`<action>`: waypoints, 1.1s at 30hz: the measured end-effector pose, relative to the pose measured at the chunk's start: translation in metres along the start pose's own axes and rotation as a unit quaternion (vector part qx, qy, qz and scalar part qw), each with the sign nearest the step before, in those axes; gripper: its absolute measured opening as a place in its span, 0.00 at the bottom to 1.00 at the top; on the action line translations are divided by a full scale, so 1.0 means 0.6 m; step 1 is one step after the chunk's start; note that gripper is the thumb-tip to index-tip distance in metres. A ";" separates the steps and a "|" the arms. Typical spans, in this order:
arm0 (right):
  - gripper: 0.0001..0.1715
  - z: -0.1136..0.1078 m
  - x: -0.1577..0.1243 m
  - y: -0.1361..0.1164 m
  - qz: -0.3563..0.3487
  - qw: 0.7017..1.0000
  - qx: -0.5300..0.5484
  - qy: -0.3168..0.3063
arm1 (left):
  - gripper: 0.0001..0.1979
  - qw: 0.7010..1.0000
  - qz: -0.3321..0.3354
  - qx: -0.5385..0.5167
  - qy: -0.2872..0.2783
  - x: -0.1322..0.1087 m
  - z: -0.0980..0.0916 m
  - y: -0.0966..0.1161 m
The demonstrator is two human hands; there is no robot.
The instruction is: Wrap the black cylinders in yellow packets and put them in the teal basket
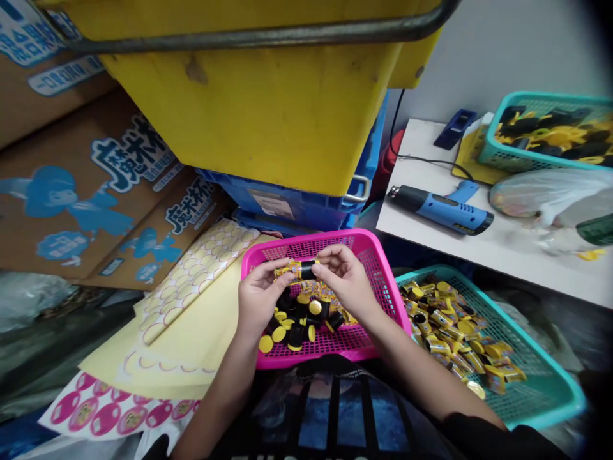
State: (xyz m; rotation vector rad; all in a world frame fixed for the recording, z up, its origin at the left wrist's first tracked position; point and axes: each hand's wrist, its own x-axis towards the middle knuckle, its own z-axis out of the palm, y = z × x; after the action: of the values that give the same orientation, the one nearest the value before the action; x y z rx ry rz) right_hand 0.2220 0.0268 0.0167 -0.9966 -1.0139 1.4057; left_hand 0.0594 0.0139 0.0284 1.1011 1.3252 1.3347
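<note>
Both my hands are over a pink basket [383, 275] on my lap. My left hand [258, 297] and my right hand [342, 278] pinch the two ends of a small black cylinder with a yellow label [299, 269], held level between them. Under my hands the basket holds several small black cylinders with yellow caps [299, 319]. Fingers of both hands are closed on the piece.
A teal basket [541, 383] of labelled yellow pieces sits at my right. Sticker sheets [191, 281] lie at my left, pink ones [96, 409] lower down. A yellow crate [258, 108], blue crate and cardboard boxes stand behind. A blue heat gun [440, 211] lies on a white table [517, 249].
</note>
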 end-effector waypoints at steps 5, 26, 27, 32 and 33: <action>0.19 0.012 -0.015 0.010 -0.008 1.000 0.003 -0.013 | 0.14 0.996 0.015 0.035 -0.080 -0.005 -0.002 0.019; 0.30 0.011 -0.009 0.025 0.138 0.949 0.209 -0.190 | 0.13 0.998 0.024 0.003 -0.066 -0.031 0.027 0.003; 0.29 0.007 -0.010 0.024 0.122 0.955 0.191 -0.191 | 0.13 0.997 0.024 0.002 -0.079 -0.031 0.028 0.005; 0.31 -0.028 -0.026 0.018 0.106 0.953 0.195 -0.208 | 0.18 0.990 -0.001 -0.008 -0.143 -0.028 0.030 0.018; 0.31 -0.036 -0.031 0.016 0.095 0.955 0.193 -0.203 | 0.18 0.989 -0.003 -0.009 -0.147 -0.028 0.031 0.018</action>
State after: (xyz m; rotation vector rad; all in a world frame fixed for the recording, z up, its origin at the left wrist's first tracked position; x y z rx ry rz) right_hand 0.2412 0.0091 0.0022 -0.5355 -0.8966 1.9347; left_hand 0.0806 0.0008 0.0395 1.2276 1.0972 1.1265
